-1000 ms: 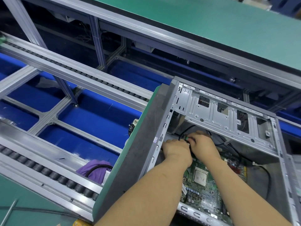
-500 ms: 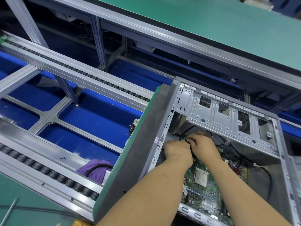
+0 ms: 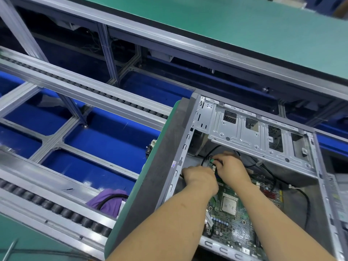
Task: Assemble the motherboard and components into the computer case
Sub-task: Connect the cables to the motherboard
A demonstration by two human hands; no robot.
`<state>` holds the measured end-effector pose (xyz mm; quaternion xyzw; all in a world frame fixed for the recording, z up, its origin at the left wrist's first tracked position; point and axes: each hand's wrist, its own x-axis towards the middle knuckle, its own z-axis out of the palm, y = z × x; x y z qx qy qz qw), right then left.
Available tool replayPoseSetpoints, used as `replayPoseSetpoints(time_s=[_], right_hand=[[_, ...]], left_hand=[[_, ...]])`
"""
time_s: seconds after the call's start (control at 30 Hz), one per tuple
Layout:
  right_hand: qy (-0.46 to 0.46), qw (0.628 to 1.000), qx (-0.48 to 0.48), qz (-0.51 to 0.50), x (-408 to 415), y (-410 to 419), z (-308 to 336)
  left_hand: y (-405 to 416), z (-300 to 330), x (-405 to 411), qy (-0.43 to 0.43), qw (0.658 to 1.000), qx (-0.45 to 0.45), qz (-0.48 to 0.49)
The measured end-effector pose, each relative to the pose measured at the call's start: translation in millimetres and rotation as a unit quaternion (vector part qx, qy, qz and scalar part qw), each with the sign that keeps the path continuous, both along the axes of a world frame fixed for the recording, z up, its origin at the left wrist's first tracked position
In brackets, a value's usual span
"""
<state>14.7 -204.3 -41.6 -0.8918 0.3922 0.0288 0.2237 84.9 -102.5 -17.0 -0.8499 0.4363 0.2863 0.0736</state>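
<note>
An open grey computer case (image 3: 250,134) lies on its side at the right. A green motherboard (image 3: 231,223) with a silver processor (image 3: 228,204) sits inside it. Both my hands reach deep into the case at the board's far corner. My right hand (image 3: 231,168) pinches a small green cable connector (image 3: 212,160) above the board's edge. My left hand (image 3: 199,178) lies curled beside it against the board's left edge; what its fingers hold is hidden. Black cables (image 3: 305,202) loop around the board.
The case rests on a green-edged pallet (image 3: 150,185) on a roller conveyor (image 3: 56,208). A purple cloth with a black cable (image 3: 109,200) lies by the rollers. A metal drive cage (image 3: 254,132) overhangs the hands. A green bench (image 3: 244,25) runs along the back.
Both hands stay at the same corner of the board with only small finger shifts. The view has drifted slightly.
</note>
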Motion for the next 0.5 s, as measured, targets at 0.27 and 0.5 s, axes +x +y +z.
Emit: replayPoseSetpoints(time_s=[0.27, 0.5], right_hand=[[0.021, 0.998, 0.024, -0.054, -10.6, -10.8, 1.1], [0.007, 0.998, 0.047, -0.036, -9.2, -10.5, 5.5]], left_hand=[[-1.1, -7.8, 2.3, 0.02, 0.998, -0.007, 0.056], [-2.1, -12.3, 2.1, 0.018, 0.998, -0.004, 0.067]])
